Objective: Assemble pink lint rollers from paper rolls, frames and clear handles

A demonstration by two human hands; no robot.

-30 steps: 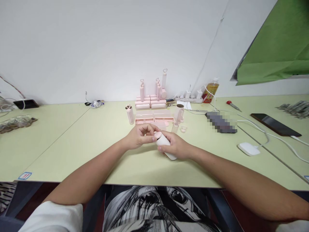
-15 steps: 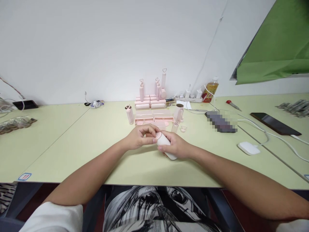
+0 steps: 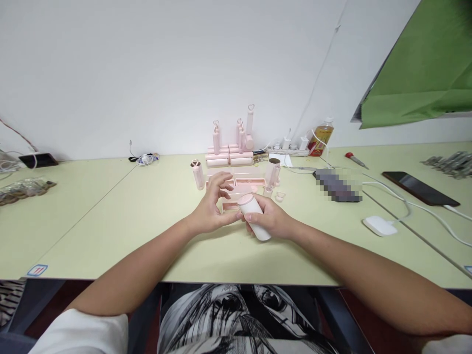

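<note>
Right hand (image 3: 273,216) wrapped around a white cylinder (image 3: 257,221) with a pink end cap (image 3: 245,199).
The cylinder tilts over the pale green table (image 3: 121,226), its capped end uppermost; the left hand (image 3: 212,207) spreads its fingers wide beside it, thumb tip at the cylinder's side, contact unclear. Beyond the hands lies a shallow pink tray (image 3: 261,183).

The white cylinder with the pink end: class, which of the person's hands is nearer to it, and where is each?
Right. The right hand grips the white cylinder; the left hand is open, just left of its pink end, contact unclear.
</note>
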